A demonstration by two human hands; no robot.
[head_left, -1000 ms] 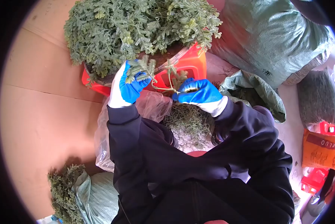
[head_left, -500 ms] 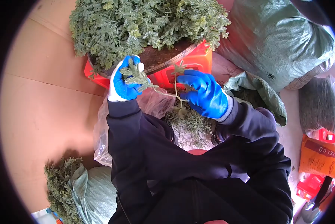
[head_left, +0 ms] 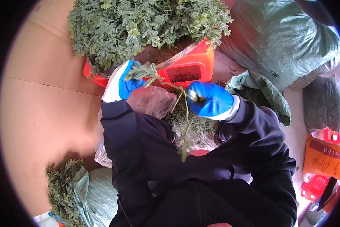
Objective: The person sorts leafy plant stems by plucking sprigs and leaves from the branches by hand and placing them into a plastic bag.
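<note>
My left hand (head_left: 122, 83), in a blue-and-white coated glove, is closed around a green leafy sprig (head_left: 141, 72), its feathery tip in front of the fingers. The sprig's thin, pale stem stretches right to my right hand (head_left: 211, 100), gloved the same way. There the fingers are curled in a pinch at the fork of the stem; the exact contact is partly hidden and blurred. From this fork a side shoot (head_left: 186, 142) hangs down over my lap. Just beyond both hands, a large heap of similar sprigs (head_left: 139, 28) fills a dark, shallow tray (head_left: 158, 56).
An orange-red plastic stool or crate (head_left: 200, 60) supports the tray. Clear plastic (head_left: 151, 100) and leafy scraps (head_left: 200, 128) lie below. Green woven sacks (head_left: 276, 41) stand at right, another sack (head_left: 98, 193) with sprigs at lower left. An orange packet (head_left: 325, 157) lies far right.
My right hand has come down slightly and its fingers have closed in at the fork. The sprig has turned, and a side shoot now dangles lower. My left hand has shifted a little left.
</note>
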